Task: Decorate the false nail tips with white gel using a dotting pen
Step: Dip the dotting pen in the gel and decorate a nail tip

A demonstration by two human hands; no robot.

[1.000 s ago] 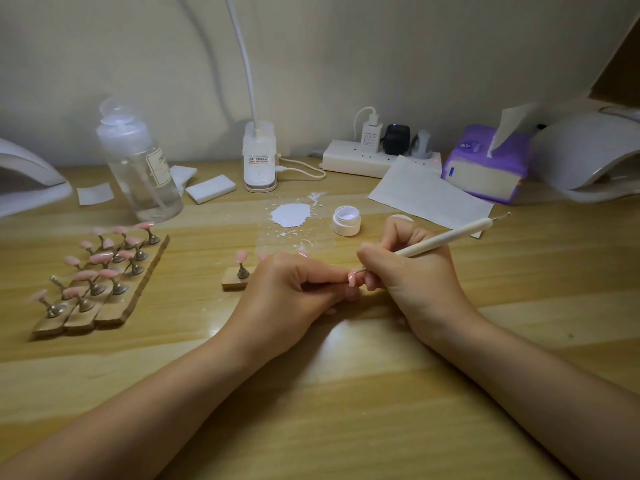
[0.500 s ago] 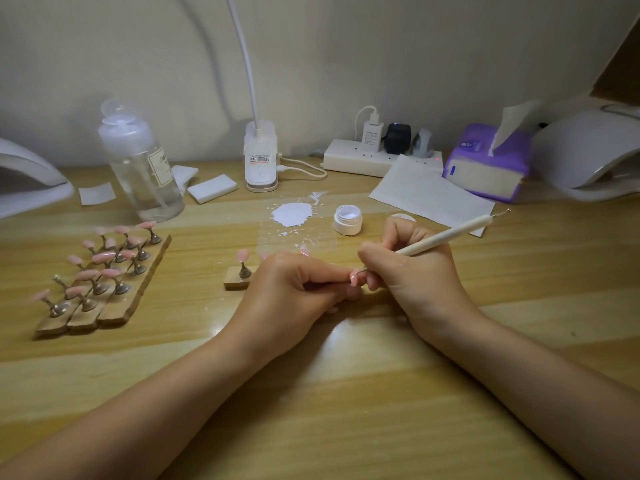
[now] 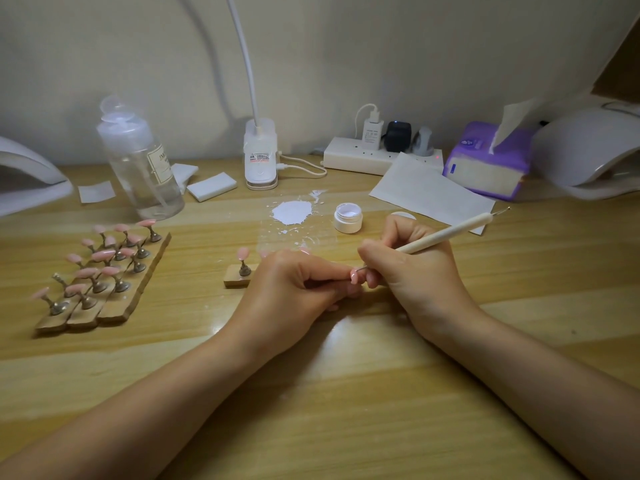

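My left hand (image 3: 294,289) rests on the desk with fingers curled, pinching a pink false nail tip (image 3: 355,276) at its fingertips; how the tip is mounted is hidden. My right hand (image 3: 408,271) grips a cream dotting pen (image 3: 446,234), whose metal point touches that tip. An open white gel jar (image 3: 348,218) stands just behind my hands, beside a white gel smear (image 3: 291,212) on the desk. A single pink tip on a small wooden stand (image 3: 242,268) sits left of my left hand.
Wooden racks with several pink tips (image 3: 100,271) lie at the left. A clear pump bottle (image 3: 142,164), lamp base (image 3: 260,155), power strip (image 3: 377,155), paper sheet (image 3: 429,192), purple tissue pack (image 3: 488,164) and two white nail lamps (image 3: 588,147) line the back.
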